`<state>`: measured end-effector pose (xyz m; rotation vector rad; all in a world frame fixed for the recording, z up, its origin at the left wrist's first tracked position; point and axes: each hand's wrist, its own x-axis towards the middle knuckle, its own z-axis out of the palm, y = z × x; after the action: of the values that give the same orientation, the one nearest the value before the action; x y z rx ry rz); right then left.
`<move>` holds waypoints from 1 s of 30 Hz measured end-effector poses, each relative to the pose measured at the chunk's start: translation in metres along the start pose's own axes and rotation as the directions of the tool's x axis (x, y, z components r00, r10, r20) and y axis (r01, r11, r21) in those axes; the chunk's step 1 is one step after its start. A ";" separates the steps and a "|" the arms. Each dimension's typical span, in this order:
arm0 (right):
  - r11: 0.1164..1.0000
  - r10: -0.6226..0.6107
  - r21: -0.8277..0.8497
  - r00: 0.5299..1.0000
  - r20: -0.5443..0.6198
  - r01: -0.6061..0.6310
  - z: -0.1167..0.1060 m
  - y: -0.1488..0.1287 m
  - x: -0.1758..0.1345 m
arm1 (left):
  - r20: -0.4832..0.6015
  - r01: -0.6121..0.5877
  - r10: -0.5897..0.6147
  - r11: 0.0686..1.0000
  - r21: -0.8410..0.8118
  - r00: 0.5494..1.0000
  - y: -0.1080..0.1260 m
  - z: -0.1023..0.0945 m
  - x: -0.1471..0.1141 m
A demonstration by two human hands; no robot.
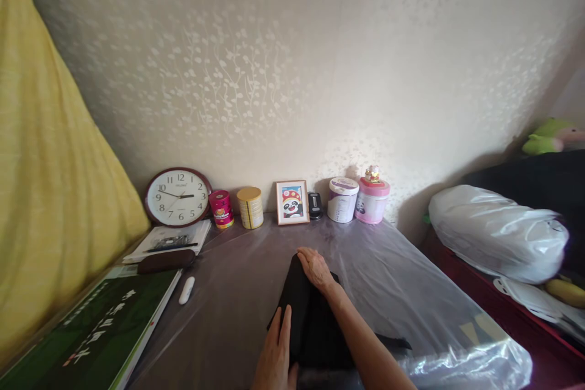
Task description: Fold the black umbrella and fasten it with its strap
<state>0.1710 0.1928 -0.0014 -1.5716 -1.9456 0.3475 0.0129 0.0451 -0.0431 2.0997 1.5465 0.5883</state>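
A piece of black cloth point(317, 332), which looks like a folded garment, lies on the table in front of me. My right hand point(315, 269) rests on its far end, palm down, with the fingers stretched toward the upper left corner. At the cloth's near left edge, my left hand point(276, 347) lies with straight fingers against the fabric and the thumb low on the right. Part of the cloth is hidden under my right forearm, and a dark strip of it sticks out to the right.
The table point(228, 323) has a clear plastic cover. Along the wall stand a clock point(179, 197), a pink can point(222, 209), a yellow can point(250, 208), a panda picture frame point(292, 202) and two tubs point(342, 200). A green book point(91, 329) lies left; a white bag point(498, 231) sits right.
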 end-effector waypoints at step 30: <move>0.934 0.319 0.209 0.940 -0.122 -0.290 -0.035 0.023 -0.071 | 0.023 0.000 0.002 0.995 -0.096 1.000 0.018 -0.018 -0.006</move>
<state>0.2180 0.1258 -0.0074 -1.7207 -1.5041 0.5061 0.0144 0.0370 -0.0189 2.0285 1.4755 0.6244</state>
